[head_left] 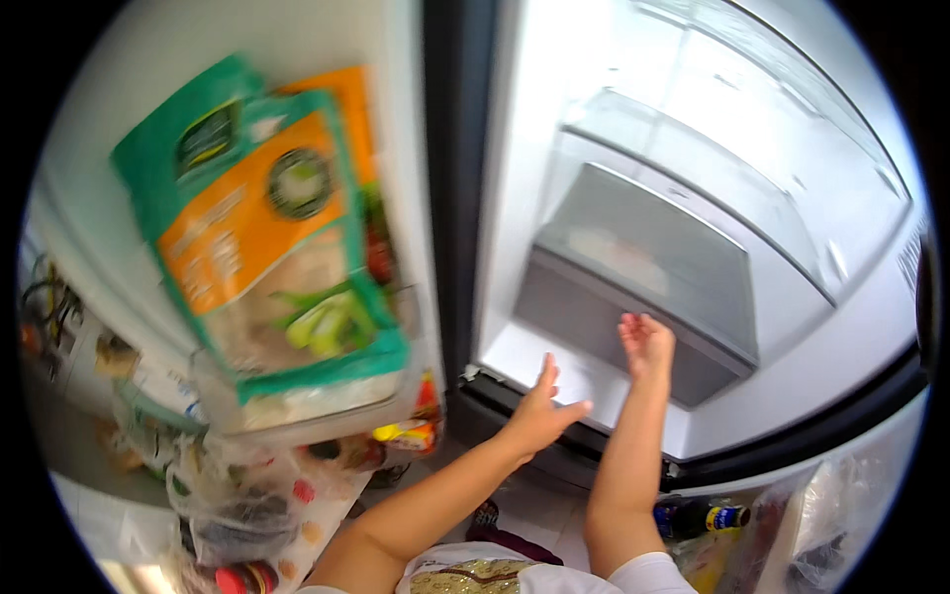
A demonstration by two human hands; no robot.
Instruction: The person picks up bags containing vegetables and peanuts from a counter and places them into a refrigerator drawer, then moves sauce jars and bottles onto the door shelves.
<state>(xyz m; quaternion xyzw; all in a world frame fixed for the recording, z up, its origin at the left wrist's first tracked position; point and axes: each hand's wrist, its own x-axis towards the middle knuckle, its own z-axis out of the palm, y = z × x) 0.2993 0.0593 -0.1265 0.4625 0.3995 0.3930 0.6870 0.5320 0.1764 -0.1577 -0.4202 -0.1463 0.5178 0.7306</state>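
Note:
An open fridge point(495, 228) stands before me, its inside white and lit. My left hand point(542, 416) is at the front edge of its floor, fingers stretched out and thumb apart, holding nothing. Further right, my right hand point(645, 346) reaches up in front of the grey translucent drawer point(653, 252), palm turned inward and fingers slightly curled, with nothing seen in it. Whether its fingertips touch the drawer front I cannot tell. Under the drawer lies the bare white fridge floor point(539, 351).
On the open door at left, a green and orange food pouch point(262, 228) sits in a door bin point(297, 426). Glass shelves point(693, 168) are above the drawer. Plastic bags point(237, 495) and a red-lidded jar point(245, 577) lie lower left; a dark bottle point(693, 517) lies lower right.

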